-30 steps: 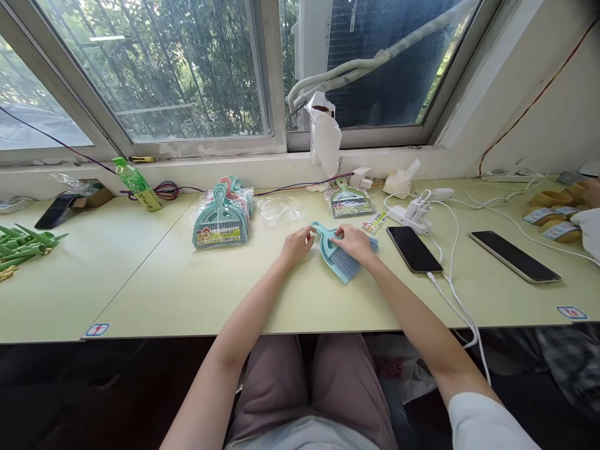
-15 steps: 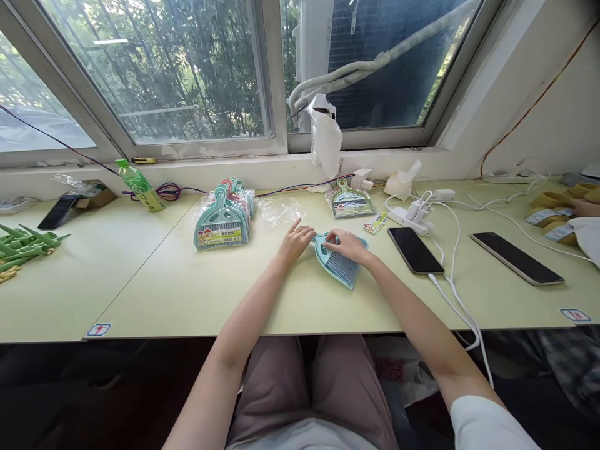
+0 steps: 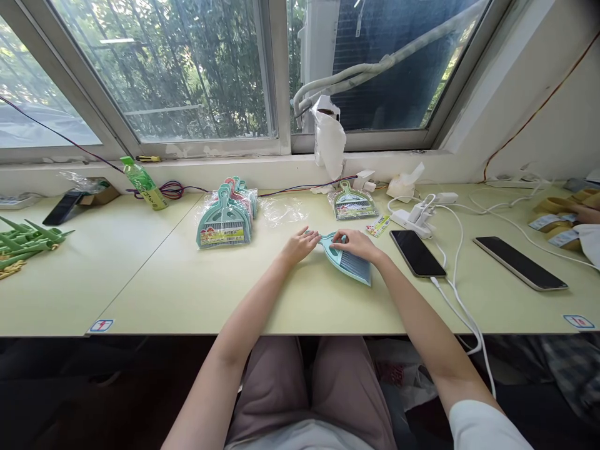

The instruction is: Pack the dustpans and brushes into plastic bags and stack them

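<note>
A light-blue dustpan (image 3: pixel 347 267) with a small brush (image 3: pixel 357 262) nested in it rests on the table before me, its wide edge slanting down to the right. My left hand (image 3: pixel 300 244) closes on the tip of its handle. Across the upper part of the set, my right hand (image 3: pixel 355 243) has its thumb and fingers bent onto the brush's neck; the palm hides some of the bristles. Behind lies a wrapped green dustpan set (image 3: pixel 352 204) beside a loose label card (image 3: pixel 377 225). Several bagged dustpan sets (image 3: pixel 224 219) are stacked to the left.
A crumpled clear bag (image 3: pixel 284 211) lies behind my left hand. To the right are a phone (image 3: pixel 417 253), a power strip (image 3: pixel 412 220), white cables and a larger dark device (image 3: pixel 520 262). A green bottle (image 3: pixel 144 183) leans at the back left; another person's hand (image 3: pixel 588 211) is far right.
The dustpan with its brush has turned a little, its wide end swinging to the right. Both hands stay on it. The whole view has shifted slightly.
</note>
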The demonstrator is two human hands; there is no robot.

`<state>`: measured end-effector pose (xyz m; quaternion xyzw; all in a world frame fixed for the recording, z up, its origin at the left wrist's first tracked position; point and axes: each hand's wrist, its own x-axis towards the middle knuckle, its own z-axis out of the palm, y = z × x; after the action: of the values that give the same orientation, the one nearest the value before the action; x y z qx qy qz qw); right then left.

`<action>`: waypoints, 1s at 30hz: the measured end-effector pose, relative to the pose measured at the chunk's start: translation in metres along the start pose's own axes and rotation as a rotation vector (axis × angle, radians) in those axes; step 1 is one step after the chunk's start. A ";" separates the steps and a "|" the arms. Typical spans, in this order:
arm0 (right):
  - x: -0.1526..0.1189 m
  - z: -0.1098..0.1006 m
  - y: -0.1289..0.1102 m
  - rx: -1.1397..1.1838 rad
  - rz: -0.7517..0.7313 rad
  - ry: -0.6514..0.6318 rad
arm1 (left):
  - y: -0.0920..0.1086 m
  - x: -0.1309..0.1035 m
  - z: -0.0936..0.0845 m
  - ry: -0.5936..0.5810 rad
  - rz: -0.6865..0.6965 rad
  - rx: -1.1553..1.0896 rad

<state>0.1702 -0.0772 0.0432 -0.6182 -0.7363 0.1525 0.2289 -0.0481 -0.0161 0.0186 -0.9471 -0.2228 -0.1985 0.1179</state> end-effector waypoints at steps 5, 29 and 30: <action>-0.002 0.002 -0.003 -0.052 0.009 0.014 | -0.002 -0.002 0.008 0.052 -0.018 -0.044; 0.002 -0.017 0.047 -0.220 0.281 0.642 | 0.028 0.014 0.009 0.152 -0.948 -1.708; 0.001 -0.016 0.057 -0.269 0.353 0.578 | 0.023 0.014 0.008 0.193 -0.972 -1.691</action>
<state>0.2263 -0.0662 0.0284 -0.7779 -0.5366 -0.0895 0.3146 -0.0226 -0.0286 0.0142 -0.5041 -0.3625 -0.3963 -0.6763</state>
